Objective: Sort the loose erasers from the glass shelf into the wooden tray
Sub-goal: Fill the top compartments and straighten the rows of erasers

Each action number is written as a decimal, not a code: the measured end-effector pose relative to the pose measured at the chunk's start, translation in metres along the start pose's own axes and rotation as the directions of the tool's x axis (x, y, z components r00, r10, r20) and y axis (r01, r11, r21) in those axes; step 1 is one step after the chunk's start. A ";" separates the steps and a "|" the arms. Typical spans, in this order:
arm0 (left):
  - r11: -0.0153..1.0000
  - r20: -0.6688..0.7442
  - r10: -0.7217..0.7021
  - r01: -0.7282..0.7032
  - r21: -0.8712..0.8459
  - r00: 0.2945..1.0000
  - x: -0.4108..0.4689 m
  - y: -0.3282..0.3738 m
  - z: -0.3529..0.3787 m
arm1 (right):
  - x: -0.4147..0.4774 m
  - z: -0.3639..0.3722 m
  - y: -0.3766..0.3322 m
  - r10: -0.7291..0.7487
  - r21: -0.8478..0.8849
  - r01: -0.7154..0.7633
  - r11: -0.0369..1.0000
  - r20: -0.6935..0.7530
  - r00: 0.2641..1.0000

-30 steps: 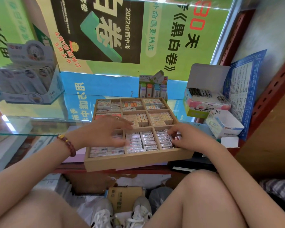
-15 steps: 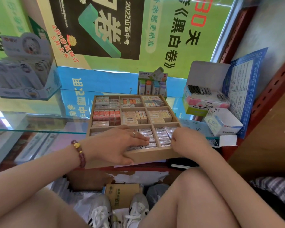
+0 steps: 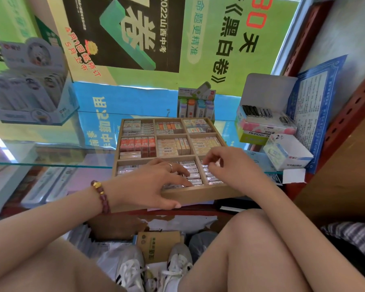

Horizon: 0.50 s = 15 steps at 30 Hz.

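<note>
The tray (image 3: pixel 198 193) overhangs the shelf (image 3: pixel 51 162) at 6 o'clock, so the left hand (image 3: pixel 154 184), fingers flat on erasers (image 3: pixel 195 175) there, could tip it by pressing. The right hand (image 3: pixel 232 165) curls over the 5 o'clock cell; I cannot tell if it holds 1.

Erasers (image 3: pixel 195 176) partly under L hand (image 3: pixel 150 183)

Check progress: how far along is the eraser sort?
Mostly done: all nine compartments of the wooden tray hold erasers. In hand: left hand rests on the front-middle stack, right hand curls over the front-right one. Left: no loose erasers visible on the glass shelf.
</note>
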<state>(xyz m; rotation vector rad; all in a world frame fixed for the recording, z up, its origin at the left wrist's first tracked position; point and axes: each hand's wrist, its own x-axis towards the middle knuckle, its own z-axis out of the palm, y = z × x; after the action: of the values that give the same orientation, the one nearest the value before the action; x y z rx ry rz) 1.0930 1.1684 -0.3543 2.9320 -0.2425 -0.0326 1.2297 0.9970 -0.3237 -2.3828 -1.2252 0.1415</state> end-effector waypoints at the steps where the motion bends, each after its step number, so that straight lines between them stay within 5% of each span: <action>1: 0.999 -0.006 -0.001 0.001 0.032 1.000 0.001 0.001 0.000 | 0.001 0.001 -0.001 -0.055 0.043 0.053 0.998 0.036 0.998; 9: 0.925 -0.081 0.124 -0.085 0.370 0.989 0.002 -0.001 0.003 | -0.003 0.004 -0.006 -0.196 -0.107 0.228 0.968 0.245 0.949; 15: 1.000 -0.095 0.004 -0.002 0.025 0.995 0.000 -0.011 0.005 | -0.001 0.005 -0.007 -0.221 -0.227 0.283 0.932 0.263 0.939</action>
<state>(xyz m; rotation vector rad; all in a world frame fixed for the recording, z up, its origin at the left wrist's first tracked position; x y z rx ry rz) 1.0947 1.1778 -0.3611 2.9480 -0.2341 0.1105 1.2220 1.0011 -0.3247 -2.4498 -1.7507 0.1927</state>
